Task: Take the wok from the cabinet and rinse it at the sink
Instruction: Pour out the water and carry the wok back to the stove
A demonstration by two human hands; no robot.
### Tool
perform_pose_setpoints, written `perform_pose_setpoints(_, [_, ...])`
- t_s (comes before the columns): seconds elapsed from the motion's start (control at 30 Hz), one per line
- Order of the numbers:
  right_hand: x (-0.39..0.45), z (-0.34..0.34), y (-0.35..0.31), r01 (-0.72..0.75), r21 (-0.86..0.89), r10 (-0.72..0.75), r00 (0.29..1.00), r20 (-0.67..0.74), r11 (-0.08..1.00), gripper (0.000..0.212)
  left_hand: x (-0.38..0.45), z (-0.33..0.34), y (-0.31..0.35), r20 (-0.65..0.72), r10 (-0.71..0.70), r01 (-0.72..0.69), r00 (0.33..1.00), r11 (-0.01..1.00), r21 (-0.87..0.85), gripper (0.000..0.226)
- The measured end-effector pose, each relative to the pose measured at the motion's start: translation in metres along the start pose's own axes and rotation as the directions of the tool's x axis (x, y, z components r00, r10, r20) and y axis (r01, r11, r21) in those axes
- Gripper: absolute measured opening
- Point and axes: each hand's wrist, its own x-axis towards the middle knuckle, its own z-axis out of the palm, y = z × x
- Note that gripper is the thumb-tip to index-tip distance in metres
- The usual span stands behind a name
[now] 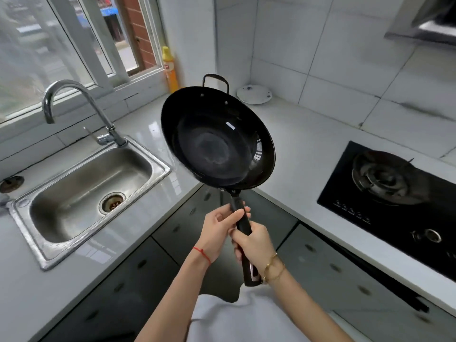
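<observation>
Above the inner corner of the grey countertop [153, 218], a black wok [217, 138] hangs in the air, tilted so its dark inside faces the camera and its small loop handle points toward the tiled wall. Both hands hold its long black handle [243, 223]: the left hand [222, 230] wraps its fingers round the upper part near the pan, and the right hand [256, 243] grips lower down, fingers curled tight round the handle. A red string circles the left wrist and a gold bracelet the right. Left of the wok and apart from it lies the steel sink [37, 201], with a curved tap [74, 95] standing at its far rim below the window [61, 40]. A yellow bottle [169, 69] stands on the sill corner just behind the wok, and a white round object [254, 93], possibly a lid or plate, rests in the counter's far corner. A black gas hob [389, 201] is set into the counter on the right.
</observation>
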Motion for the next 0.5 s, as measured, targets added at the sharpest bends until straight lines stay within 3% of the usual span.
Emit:
perform_pose_setpoints(0.27, [0.003, -0.058, 0.016, 0.000, -0.048, -0.009, 0.984, -0.179, 0.999, 0.028, 0.034, 0.059, -0.024, 0.160, -0.101, 0.096, 0.982, 0.995, 0.039, 0.026])
perform_pose_setpoints(0.5, [0.004, -0.084, 0.026, -0.057, -0.078, 0.023, 0.922, -0.387, 0.995, 0.015, 0.062, 0.092, -0.034, 0.339, -0.171, 0.159, 0.925, 0.985, 0.065, 0.027])
